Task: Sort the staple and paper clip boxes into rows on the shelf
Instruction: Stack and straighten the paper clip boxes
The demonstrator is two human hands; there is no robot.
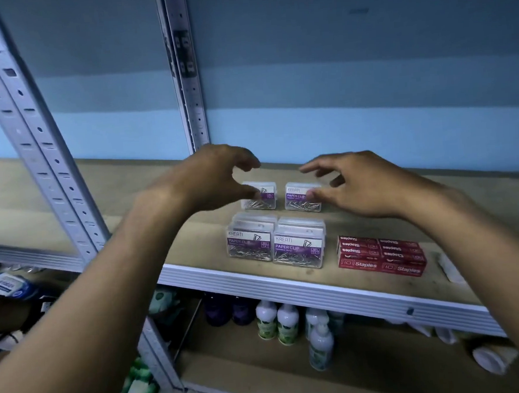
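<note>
On the wooden shelf (194,249), clear plastic paper clip boxes (276,247) sit beside red cardboard staple boxes (380,257). Left hand (211,178) touches one rear clip box (259,196), fingers curved; right hand (360,184) touches the other (301,198), fingers spread.

two bare forearms enter from six and four o'clock, no sleeves, rings or watch showing, ending in left hand (211,178) and right hand (364,184).

On the shelf (196,271), two clip boxes (275,245) sit side by side near the front edge. Two more clip boxes (281,195) stand behind them, slightly apart. The staple boxes (381,257) lie right of the front pair.
</note>
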